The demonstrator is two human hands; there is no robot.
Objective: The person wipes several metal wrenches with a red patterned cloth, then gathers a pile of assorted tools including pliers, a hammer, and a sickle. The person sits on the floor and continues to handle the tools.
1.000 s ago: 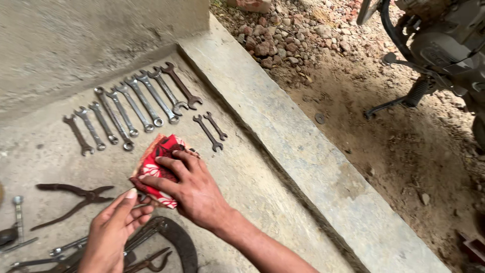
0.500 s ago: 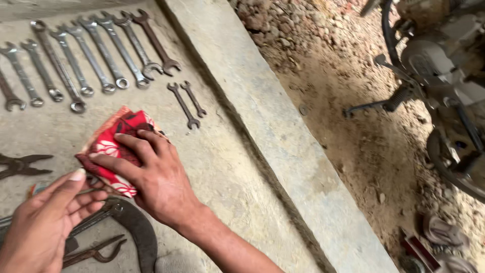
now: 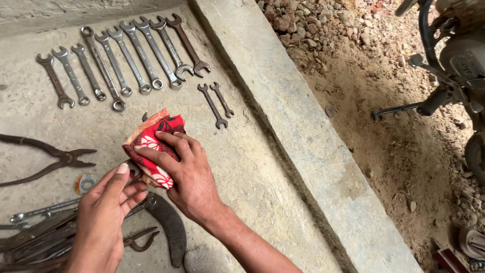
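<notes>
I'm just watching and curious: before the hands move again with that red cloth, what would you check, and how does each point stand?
1. Right hand grips the red and white patterned cloth: ok.
2. Left hand touches the small tool at the cloth's lower edge: ok.
3. What that wrapped tool is: cannot tell.
4. Row of grey steel spanners lies apart from both hands: ok.
5. Two small rusty spanners lie apart from the cloth: ok.

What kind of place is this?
Likely an outdoor roadside repair spot: a row of wrenches laid out on a concrete slab, and part of a motorcycle parked on the dirt ground.
</notes>
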